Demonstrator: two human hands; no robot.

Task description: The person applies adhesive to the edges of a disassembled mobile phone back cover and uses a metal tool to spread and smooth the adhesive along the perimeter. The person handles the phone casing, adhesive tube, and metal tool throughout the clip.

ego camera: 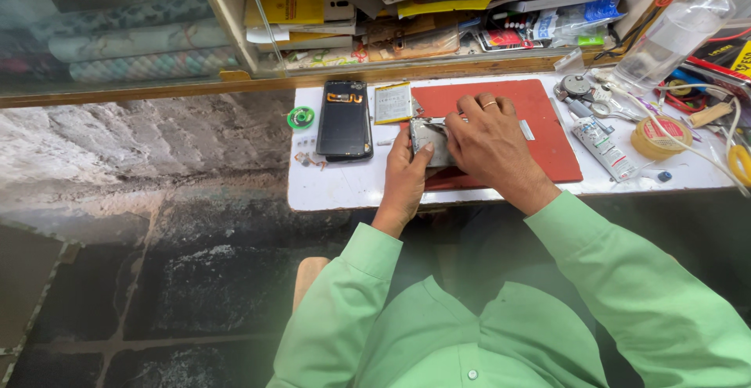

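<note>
Black phone (344, 120), flat battery (393, 102), green reel (300, 117), glue tube (601, 147), tape roll (655, 137), plastic bottle (679, 30)

Right hand (489, 141) covers most of phone frame (429, 139); bottle (682, 24) cropped.

Tabletop (328, 192): small, white, worn at the edges, set against a wooden ledge.
Red mat (547, 134): lies flat mid-tabletop, under and beyond the hands.
Dark phone (344, 120): flat, back opened, just left of the left hand.
Battery (393, 102): pale rectangle, beyond the left hand, beside the dark phone.
Green tape roll (300, 117): left of the dark phone.
Small copper parts (307, 158): loose, near the dark phone's lower left corner.
White tube (601, 147): right of the red mat, well right of the right hand.
Yellow tape roll (655, 137): further right, near the tabletop's far end.
Metal tools (598, 105): clustered beyond the white tube.
</note>
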